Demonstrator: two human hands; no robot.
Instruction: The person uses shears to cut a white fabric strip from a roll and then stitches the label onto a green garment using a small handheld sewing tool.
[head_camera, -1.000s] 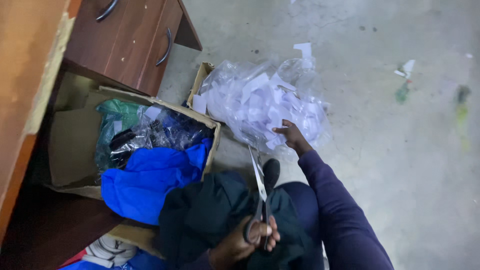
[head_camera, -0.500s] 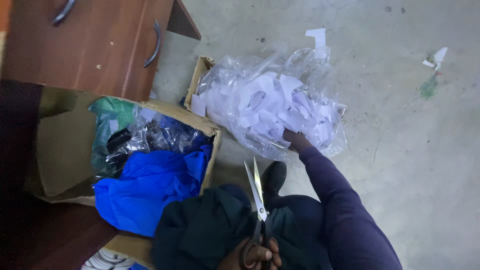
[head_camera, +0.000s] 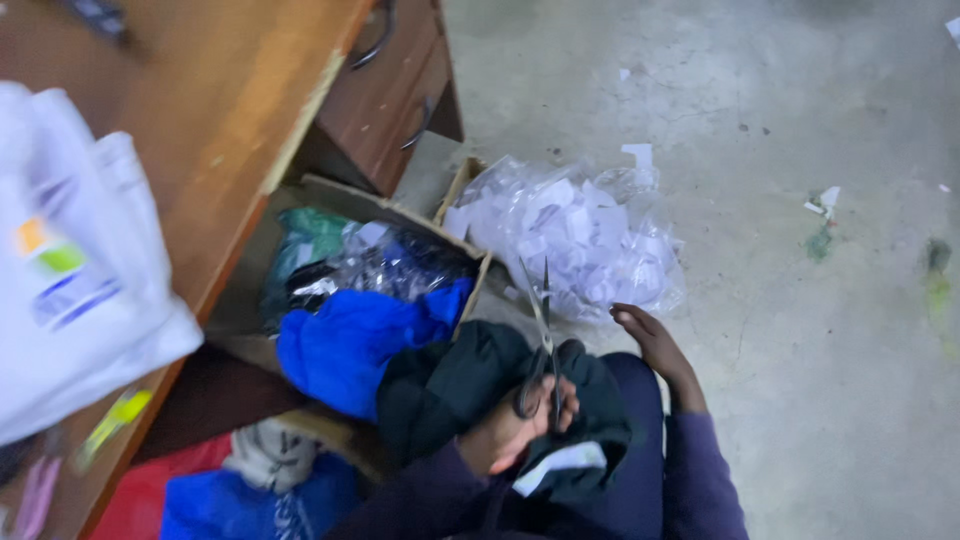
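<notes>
My left hand (head_camera: 515, 432) is closed around the handles of a pair of scissors (head_camera: 543, 330), whose blades point up and away from me. It rests on dark green cloth (head_camera: 450, 385) bunched on my lap. My right hand (head_camera: 652, 345), in a purple sleeve, lies just below the near edge of a clear plastic bag (head_camera: 575, 235) full of white paper pieces on the floor. That hand holds nothing, and its fingers are loosely spread.
A cardboard box (head_camera: 330, 195) to the left holds blue cloth (head_camera: 350, 345), green fabric and shiny plastic wraps. A wooden desk (head_camera: 220, 110) with drawers stands above it, with a white bag (head_camera: 70, 260) on top. Paper scraps (head_camera: 826, 200) lie on the concrete floor.
My right hand has pulled back from the bag of paper pieces to its near edge. The view has swung left and up, bringing in the desk top and white bag. The scissors stay held.
</notes>
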